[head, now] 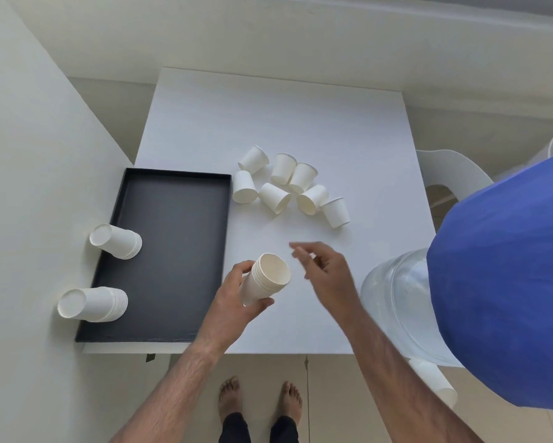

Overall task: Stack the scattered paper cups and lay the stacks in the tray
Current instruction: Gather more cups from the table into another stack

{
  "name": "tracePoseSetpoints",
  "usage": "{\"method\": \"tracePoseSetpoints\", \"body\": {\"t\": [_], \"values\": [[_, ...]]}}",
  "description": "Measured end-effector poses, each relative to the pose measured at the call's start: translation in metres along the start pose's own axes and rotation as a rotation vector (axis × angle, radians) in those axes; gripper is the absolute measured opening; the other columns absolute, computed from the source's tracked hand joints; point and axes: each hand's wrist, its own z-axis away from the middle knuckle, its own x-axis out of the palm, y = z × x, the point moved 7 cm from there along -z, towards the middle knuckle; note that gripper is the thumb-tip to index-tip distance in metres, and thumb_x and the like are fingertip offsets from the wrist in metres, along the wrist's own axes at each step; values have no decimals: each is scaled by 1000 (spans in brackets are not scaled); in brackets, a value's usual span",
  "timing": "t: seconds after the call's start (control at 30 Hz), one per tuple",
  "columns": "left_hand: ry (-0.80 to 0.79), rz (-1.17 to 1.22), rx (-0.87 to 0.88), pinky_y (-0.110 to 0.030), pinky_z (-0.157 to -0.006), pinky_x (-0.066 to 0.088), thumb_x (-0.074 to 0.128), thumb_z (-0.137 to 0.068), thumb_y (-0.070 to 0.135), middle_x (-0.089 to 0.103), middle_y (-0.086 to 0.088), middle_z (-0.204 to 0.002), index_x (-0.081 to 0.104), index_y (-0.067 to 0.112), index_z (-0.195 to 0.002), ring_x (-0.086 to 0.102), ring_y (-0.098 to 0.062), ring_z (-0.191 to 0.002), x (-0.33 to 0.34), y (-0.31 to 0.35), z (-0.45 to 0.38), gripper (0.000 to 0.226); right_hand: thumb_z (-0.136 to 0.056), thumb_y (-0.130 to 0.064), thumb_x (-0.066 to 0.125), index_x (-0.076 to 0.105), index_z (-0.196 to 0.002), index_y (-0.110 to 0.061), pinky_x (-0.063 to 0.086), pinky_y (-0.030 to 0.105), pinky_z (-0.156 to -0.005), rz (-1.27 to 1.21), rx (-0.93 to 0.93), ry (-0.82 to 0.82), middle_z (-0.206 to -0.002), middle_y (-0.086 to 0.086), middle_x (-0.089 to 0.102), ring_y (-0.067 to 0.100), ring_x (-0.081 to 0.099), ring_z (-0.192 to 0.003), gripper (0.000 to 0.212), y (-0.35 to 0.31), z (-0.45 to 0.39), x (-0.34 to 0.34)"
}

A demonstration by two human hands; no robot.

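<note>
The left hand [233, 302] has its grip wrapped around a short nested stack of white paper cups [264, 281], thumb on the near wall and fingers behind, mouth tilted up and toward the right, held above the white bench [300, 123] just right of the shallow black rectangular tray [172, 238]. The right hand [324, 273] hovers beside that stack with an empty grip, fingers loosely spread and a little blurred. Two finished stacks already lie on their sides at the tray's left edge, one further back [116, 241] and one nearer [92, 303], both with bases poking out over the rim. Eight loose white paper cups [288, 187] sit tumbled in a cluster further back on the bench, well apart from both hands. These cups look very light and thin-walled, so they will likely dent under a hard squeeze and skid when nudged; the rolled rim and the base are probably the stiffest parts. A light pinch across the wall near the rim should do for a single cup, and a wrap around mid-body suits a stack, which could slide apart if tipped mouth-down.
</note>
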Motion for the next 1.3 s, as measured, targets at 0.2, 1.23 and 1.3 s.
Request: {"method": "tracePoseSetpoints", "body": {"t": [0.2, 1.23, 1.3], "values": [[-12, 6, -8, -16, -89, 42, 90, -85, 40, 60, 26, -133, 46, 60, -137, 51, 15, -121, -2, -4, -11, 71, -99, -23, 68, 76, -106, -29, 49, 27, -69, 127, 181, 225, -83, -14, 67, 11, 61, -68, 13, 47, -93, -51], [-14, 7, -68, -16, -90, 43, 91, -85, 40, 57, 37, -128, 46, 61, -138, 51, 15, -122, -3, -25, -25, 72, -98, -31, 64, 66, -98, -23, 47, 32, -70, 499, 330, 124, -98, -7, 70, 23, 67, -88, 8, 59, -96, -63], [-12, 9, -63, -15, -89, 42, 91, -86, 39, 57, 37, -127, 47, 63, -135, 51, 15, -121, -3, -23, -25, 71, -101, -28, 66, 66, -98, -22, 50, 31, -68, 288, 264, 113, -90, -8, 70, 16, 67, -78, 6, 40, -80, -54]]}}
